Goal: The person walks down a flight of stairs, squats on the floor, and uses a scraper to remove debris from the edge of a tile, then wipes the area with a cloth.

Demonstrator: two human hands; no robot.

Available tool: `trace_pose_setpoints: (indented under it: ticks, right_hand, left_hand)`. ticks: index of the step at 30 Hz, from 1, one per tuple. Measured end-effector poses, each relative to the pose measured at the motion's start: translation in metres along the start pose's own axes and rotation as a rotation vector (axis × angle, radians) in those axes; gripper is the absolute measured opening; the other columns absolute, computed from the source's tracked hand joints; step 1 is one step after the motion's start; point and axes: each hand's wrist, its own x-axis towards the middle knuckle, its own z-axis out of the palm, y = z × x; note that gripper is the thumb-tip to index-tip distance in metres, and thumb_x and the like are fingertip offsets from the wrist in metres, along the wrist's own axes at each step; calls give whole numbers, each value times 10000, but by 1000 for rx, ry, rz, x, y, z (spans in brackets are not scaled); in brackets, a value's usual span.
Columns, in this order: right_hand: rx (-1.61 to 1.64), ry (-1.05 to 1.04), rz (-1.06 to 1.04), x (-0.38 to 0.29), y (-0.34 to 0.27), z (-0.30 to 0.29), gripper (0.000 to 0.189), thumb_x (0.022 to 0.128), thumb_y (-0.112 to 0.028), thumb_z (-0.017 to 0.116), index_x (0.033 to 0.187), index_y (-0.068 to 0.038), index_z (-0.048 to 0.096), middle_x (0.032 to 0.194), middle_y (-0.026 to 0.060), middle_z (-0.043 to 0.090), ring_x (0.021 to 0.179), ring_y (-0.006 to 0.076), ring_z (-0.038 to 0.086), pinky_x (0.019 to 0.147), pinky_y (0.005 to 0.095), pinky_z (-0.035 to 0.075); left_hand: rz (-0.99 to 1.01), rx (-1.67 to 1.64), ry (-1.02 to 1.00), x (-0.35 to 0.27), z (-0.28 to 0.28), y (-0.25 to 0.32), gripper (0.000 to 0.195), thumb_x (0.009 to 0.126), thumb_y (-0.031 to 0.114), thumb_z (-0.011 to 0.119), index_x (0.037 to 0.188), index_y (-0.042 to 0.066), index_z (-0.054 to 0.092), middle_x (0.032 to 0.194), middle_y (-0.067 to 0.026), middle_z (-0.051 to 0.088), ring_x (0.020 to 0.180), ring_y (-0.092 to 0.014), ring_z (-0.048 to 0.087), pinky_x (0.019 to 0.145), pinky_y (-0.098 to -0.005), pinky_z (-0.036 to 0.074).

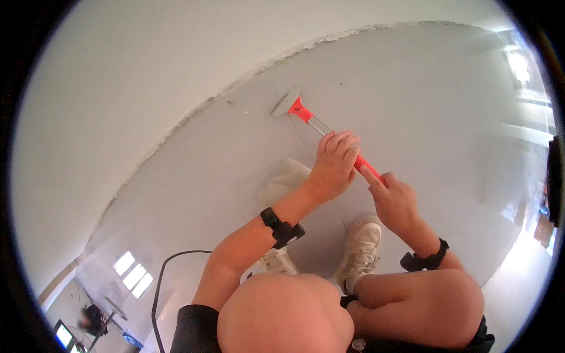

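A long-handled floor scraper (304, 111) with a red and metal handle and a wide grey head lies slantwise in front of me, its head on or close to the smooth grey floor. My left hand (336, 165) is closed around the middle of its shaft. Farther back, my right hand (393, 196) grips the red end of the handle, one finger laid along it. Just left of my left wrist, a whitish cloth or pad (284, 178) rests on the floor, partly hidden by my forearm.
A pale wall (145, 79) meets the floor along a rough, chipped edge (207, 103). A black cable (161, 282) curves beside my left arm. My white shoes (364, 240) stand beneath me. At the lower left are a screen (64, 336) and a dark-clothed person (92, 318).
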Motion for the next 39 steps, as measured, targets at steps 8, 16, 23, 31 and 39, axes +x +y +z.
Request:
trace_pose_setpoints:
  ticks: [8,16,23,31,39]
  right_hand:
    - [358,0,73,-18,2,-1,606,852,-129,566,1403,-277,364,854,123,591,629,268,609,530,380,497]
    - [1703,-515,546,27,1,-45,439,927,-205,538,1294,-65,342,721,91,576,526,168,577,417,282,460]
    - [1859,-765,593,65,-33,-46,231,922,-273,521,959,-51,467,514,82,494,339,205,469,323,312,386]
    - [1698,-650,660,100,-47,-47,271,912,-331,504,918,-65,454,446,65,438,274,191,389,292,308,292]
    - [1628,-658,759,99,-85,-71,244,937,-351,474,922,-109,449,456,35,423,305,190,416,289,287,234]
  left_hand:
    - [-11,-55,-43,3,18,10,200,656,115,674,796,88,534,956,-63,546,999,-247,509,965,-447,341]
    - [29,-69,52,22,-11,-10,224,675,193,713,709,102,511,778,-42,541,839,-256,533,857,-421,379]
    - [87,-101,333,28,-21,-42,220,701,151,702,666,102,491,691,-54,534,736,-284,549,831,-444,421]
    - [102,-46,170,50,-46,-71,223,684,131,657,590,82,461,647,-76,494,682,-310,500,770,-431,420]
    - [129,-172,121,42,-62,-73,171,590,158,664,570,115,500,643,-50,529,715,-286,526,748,-399,384]
